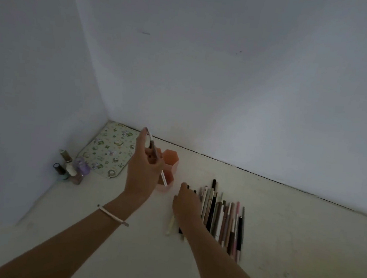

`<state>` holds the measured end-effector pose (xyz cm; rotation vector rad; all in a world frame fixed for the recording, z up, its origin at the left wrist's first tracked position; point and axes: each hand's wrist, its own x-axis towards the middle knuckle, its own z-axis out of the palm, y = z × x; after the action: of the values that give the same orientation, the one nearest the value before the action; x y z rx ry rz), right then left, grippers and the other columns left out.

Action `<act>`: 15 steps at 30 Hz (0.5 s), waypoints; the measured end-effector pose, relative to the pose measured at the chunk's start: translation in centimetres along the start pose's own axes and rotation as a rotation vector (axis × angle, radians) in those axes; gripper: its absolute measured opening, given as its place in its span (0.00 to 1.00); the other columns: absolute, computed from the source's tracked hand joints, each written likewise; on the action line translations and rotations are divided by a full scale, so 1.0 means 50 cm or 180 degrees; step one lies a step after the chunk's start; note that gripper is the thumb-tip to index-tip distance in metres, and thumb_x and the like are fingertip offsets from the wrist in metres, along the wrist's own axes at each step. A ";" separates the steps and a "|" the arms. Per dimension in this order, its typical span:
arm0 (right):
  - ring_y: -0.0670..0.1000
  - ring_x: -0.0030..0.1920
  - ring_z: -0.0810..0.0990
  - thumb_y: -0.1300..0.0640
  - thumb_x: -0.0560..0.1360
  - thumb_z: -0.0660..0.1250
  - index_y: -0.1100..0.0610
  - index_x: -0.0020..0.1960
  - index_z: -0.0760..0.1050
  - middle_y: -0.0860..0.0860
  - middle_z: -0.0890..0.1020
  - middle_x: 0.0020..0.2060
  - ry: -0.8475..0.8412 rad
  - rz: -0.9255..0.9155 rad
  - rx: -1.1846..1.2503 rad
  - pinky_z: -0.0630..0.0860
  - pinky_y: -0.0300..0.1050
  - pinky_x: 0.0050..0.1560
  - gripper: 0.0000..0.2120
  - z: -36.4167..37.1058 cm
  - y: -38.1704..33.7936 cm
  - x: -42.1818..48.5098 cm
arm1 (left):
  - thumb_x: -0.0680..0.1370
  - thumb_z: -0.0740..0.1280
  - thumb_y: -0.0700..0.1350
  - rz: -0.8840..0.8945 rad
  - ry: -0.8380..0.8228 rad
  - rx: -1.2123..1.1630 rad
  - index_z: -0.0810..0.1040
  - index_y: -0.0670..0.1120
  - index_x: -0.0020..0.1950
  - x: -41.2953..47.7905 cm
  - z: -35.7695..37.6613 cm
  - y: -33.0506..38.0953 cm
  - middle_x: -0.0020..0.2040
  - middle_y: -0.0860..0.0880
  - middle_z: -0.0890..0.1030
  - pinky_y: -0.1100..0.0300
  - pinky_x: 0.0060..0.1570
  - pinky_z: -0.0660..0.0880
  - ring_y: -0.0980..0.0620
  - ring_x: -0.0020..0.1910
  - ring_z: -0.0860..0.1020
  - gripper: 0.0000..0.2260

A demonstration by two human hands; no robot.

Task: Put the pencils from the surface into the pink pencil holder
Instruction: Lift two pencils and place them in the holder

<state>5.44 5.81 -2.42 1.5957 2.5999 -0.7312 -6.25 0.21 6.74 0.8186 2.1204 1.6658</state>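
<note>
I am pinching a grey-and-white pencil in my left hand, tilting it tip-down over the pink hexagonal plastic pencil holder to drop it in, while my right hand is lying on the row of loose pencils nearby, its grip hidden.

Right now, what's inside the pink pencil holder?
The back compartment of the pink pencil holder looks empty. The left hand holds a white pencil with its tip dipping into the front compartment. The hand mostly covers the left-side compartment, so that's hidden.
</note>
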 end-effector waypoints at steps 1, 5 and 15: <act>0.54 0.49 0.82 0.61 0.79 0.60 0.58 0.62 0.68 0.54 0.82 0.50 -0.0051 0.0021 -0.0208 0.78 0.45 0.43 0.12 0.012 -0.005 -0.004 | 0.74 0.72 0.36 0.0060 0.0093 0.0073 0.53 0.56 0.79 0.008 -0.013 -0.004 0.41 0.55 0.79 0.71 0.34 0.76 0.63 0.35 0.80 0.41; 0.55 0.48 0.82 0.64 0.78 0.58 0.58 0.67 0.64 0.55 0.81 0.50 -0.0083 0.0030 -0.0232 0.78 0.47 0.43 0.18 0.040 -0.016 -0.013 | 0.72 0.71 0.33 0.0205 0.0294 0.0268 0.46 0.57 0.80 0.025 -0.057 -0.026 0.38 0.49 0.78 0.70 0.31 0.75 0.56 0.33 0.78 0.47; 0.46 0.31 0.75 0.62 0.77 0.60 0.51 0.70 0.63 0.49 0.75 0.34 0.1633 -0.0302 0.2241 0.76 0.43 0.32 0.23 -0.153 -0.052 0.056 | 0.74 0.69 0.35 0.0716 0.0665 0.0111 0.51 0.61 0.77 0.104 -0.057 -0.011 0.42 0.62 0.78 0.74 0.36 0.75 0.60 0.36 0.81 0.41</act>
<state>3.68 10.19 4.73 2.0563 2.9695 -1.5694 -12.10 1.10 7.48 0.9626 2.2721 1.9068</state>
